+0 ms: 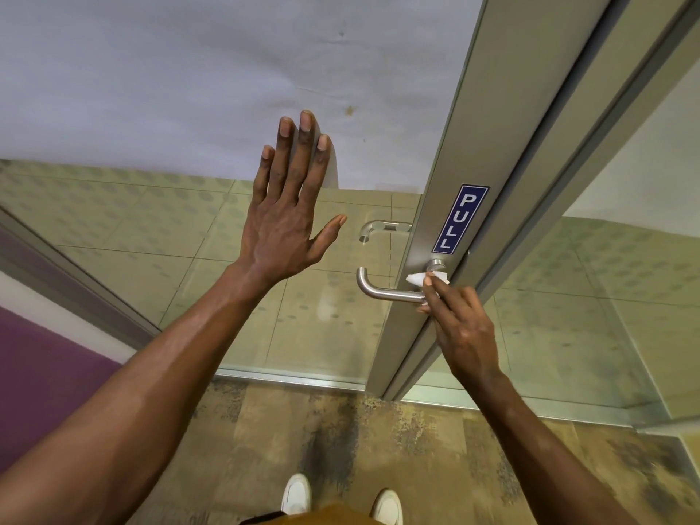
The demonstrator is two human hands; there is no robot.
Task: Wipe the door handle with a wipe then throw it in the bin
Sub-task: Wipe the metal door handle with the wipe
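Note:
A brushed steel lever door handle (382, 291) sticks out leftward from the metal stile (435, 206) of a glass door. My right hand (460, 327) pinches a small white wipe (416, 278) and presses it against the handle's inner end, close to the round base. My left hand (288, 217) is flat and open, fingers spread, resting against the glass pane to the left of the handle. It holds nothing. No bin is in view.
A blue PULL sticker (460, 219) sits on the stile above the handle. A second handle (378, 229) shows through the glass on the far side. The door frame (568, 176) runs to the right. Patterned carpet and my white shoes (297, 494) are below.

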